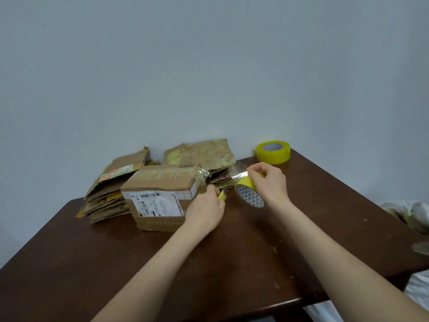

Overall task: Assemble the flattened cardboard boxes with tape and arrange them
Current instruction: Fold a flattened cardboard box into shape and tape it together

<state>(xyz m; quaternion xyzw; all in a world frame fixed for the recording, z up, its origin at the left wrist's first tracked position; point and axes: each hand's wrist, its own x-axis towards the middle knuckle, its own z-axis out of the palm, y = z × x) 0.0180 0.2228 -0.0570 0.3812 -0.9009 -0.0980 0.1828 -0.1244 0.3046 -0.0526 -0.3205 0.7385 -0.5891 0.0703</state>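
Note:
An assembled cardboard box (160,194) with a white shipping label stands on the brown table (116,263). My right hand (269,182) grips a yellow tape roll (249,194) to the right of the box. A clear strip of tape (222,174) stretches from the roll to the box's top right edge. My left hand (204,210) is at the box's right end and holds a small yellow object (222,195), too small to identify. Two stacks of flattened boxes lie behind: one at the left (109,191), one at the back (204,159).
A second yellow tape roll (273,152) lies flat at the table's far right corner, near the wall. Crumpled pale bags (408,214) sit past the table's right edge. White fabric (417,293) shows at the lower right.

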